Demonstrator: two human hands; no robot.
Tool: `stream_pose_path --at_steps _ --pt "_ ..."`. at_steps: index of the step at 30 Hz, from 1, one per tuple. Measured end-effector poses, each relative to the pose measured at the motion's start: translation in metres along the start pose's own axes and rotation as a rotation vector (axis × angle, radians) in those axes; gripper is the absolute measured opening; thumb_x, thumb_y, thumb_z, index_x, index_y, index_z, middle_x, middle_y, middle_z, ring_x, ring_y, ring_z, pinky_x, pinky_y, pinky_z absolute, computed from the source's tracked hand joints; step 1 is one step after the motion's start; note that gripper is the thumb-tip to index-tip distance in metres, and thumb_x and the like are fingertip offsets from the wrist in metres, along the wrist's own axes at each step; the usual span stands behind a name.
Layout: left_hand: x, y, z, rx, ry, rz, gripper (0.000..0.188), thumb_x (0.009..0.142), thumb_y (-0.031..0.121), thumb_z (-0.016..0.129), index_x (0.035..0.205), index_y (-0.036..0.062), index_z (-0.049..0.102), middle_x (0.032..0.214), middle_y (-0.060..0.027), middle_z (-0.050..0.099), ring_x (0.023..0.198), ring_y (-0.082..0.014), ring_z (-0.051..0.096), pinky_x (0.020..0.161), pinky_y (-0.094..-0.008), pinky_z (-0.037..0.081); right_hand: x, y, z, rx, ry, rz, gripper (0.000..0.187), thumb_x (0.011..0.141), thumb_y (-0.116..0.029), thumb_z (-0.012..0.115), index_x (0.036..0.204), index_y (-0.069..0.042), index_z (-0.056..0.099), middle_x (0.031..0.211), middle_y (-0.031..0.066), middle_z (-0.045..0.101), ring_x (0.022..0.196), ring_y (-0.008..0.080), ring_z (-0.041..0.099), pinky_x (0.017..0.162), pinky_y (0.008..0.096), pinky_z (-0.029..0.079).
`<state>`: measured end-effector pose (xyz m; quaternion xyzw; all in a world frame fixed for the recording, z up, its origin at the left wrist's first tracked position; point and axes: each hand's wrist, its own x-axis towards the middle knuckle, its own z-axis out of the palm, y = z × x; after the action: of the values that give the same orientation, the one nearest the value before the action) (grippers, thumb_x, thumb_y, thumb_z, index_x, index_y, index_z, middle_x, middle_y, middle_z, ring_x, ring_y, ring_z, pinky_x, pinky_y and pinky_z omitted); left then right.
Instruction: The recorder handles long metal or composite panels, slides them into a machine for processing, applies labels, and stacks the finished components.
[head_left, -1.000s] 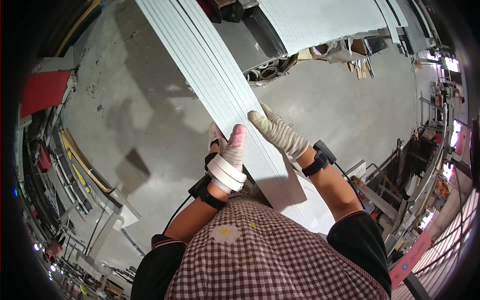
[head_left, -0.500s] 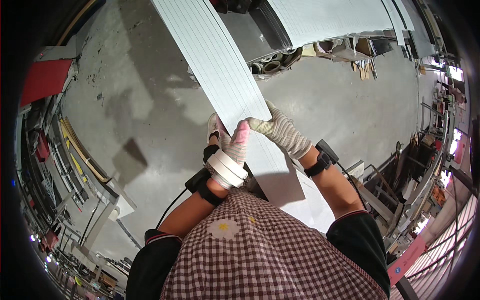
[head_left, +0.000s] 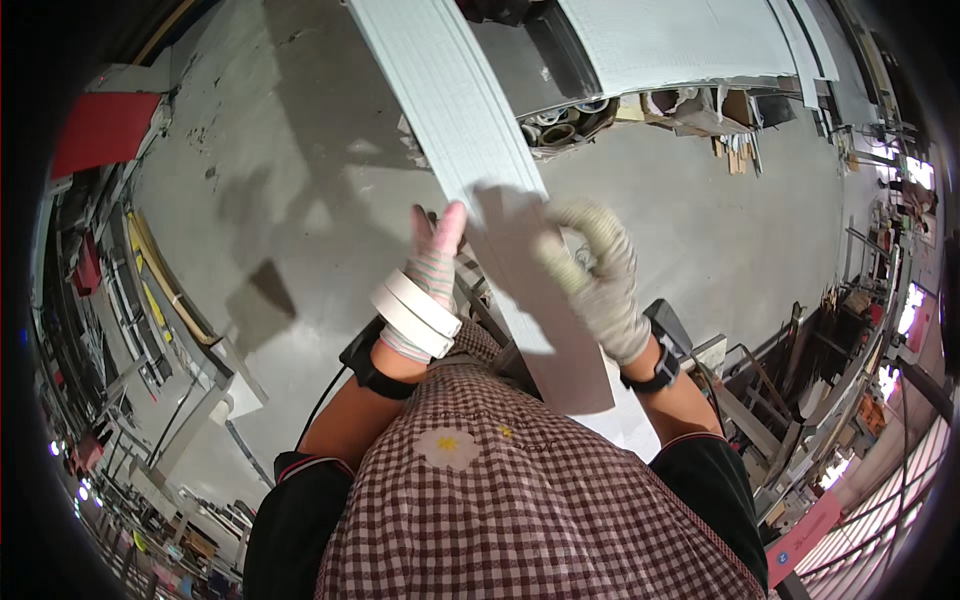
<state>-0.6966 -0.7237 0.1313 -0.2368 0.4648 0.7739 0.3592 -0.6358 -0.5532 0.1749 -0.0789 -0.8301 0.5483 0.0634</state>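
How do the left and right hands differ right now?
Left hand is pink-tipped; right hand is yellowish at the thumb. Left hand looks fairly straight; right hand is curled. Left hand has white rings around its wrist; right hand has none. Both are gloved.

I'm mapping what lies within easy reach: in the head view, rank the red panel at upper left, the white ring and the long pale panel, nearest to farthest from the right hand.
From the right hand:
1. Long pale panel: just to its left.
2. White ring: farther left, around the left wrist.
3. Red panel: far off, upper left.
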Motion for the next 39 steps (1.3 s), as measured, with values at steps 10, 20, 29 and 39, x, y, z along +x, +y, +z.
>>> stream_pose_path --at_steps 10,20,29,39 --pt "-0.019 0.057 0.033 0.159 -0.277 0.469 0.055 0.092 0.007 0.055 0.142 -0.0006 0.031 0.141 -0.0151 0.042 0.126 -0.0190 0.045 0.107 -0.0286 0.033 0.005 -0.033 0.043 0.047 -0.261 -0.406 0.038 0.074 -0.037 0.074 0.095 -0.008 0.061 0.091 0.0072 0.058 0.080 0.0291 0.055 0.074 0.0381 0.046" --pt "-0.056 0.076 0.017 0.746 -0.332 0.840 0.065 0.077 -0.009 0.054 0.138 0.0110 0.044 0.139 -0.0122 0.046 0.096 -0.0154 0.059 0.074 -0.0274 0.051 0.005 -0.043 -0.008 0.284 -0.450 0.262 0.041 0.085 -0.031 0.070 0.111 -0.002 0.058 0.087 0.0054 0.062 0.078 0.0080 0.057 0.071 0.0271 0.048" --pt "-0.029 0.087 0.014 1.386 -0.458 0.918 0.028 0.068 -0.001 0.046 0.091 0.0053 0.060 0.088 -0.0112 0.063 0.075 -0.0310 0.062 0.067 -0.0345 0.051 -0.001 -0.047 0.000 0.823 -0.527 0.421 0.038 0.091 -0.019 0.060 0.124 -0.003 0.053 0.095 0.0008 0.058 0.084 0.0072 0.051 0.075 0.0227 0.044" --pt "-0.048 0.074 0.009 1.576 -0.375 1.033 0.017 0.071 0.006 0.057 0.088 0.0068 0.058 0.078 -0.0102 0.057 0.067 -0.0311 0.056 0.060 -0.0384 0.047 -0.001 -0.038 0.006 0.564 -0.449 0.684 0.030 0.091 -0.025 0.062 0.107 0.000 0.060 0.082 -0.0024 0.059 0.069 0.0065 0.049 0.063 0.0228 0.042"
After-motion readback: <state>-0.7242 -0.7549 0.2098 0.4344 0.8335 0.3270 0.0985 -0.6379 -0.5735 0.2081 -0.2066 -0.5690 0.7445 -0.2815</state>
